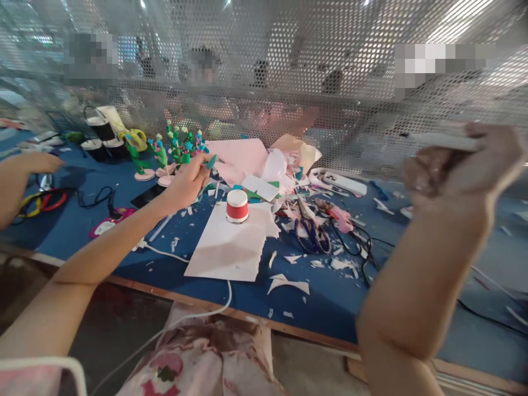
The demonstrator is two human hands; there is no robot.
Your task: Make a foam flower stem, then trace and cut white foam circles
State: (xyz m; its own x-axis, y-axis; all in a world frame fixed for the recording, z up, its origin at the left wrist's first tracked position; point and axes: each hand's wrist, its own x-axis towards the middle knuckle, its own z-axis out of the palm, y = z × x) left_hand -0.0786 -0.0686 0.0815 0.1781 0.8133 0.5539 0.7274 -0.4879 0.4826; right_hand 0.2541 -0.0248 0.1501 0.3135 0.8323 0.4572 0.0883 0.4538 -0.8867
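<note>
1. Centrally, a white sheet [225, 250] is laid on a blue table [243, 300]; clock directions are taken from its middle.
2. At 12 o'clock on the sheet, a small white drum-shaped piece [237, 207] is stood upright, circled by a red band [237, 210]. It is touched by neither hand.
3. At 11 o'clock, a small teal item [212, 162] is pinched between the thumb and fingers of the left hand [196, 179].
4. Between 2 and 3 o'clock, a white pen-like item [447, 142] is gripped in the raised right hand [470, 162], which is blurred.
5. Beyond the left hand, at 11 o'clock, several flower stems [160, 153] are set upright, some on round pink bases; these appear finished or nearly so.
6. At 3 o'clock, scissors [312, 235] are left among paper scraps [289, 284], so much cutting seems done.
7. The band appears to be in place, with white left bare above and below it. By judgement, the drum-shaped piece is partly made; how much remains cannot be told.
</note>
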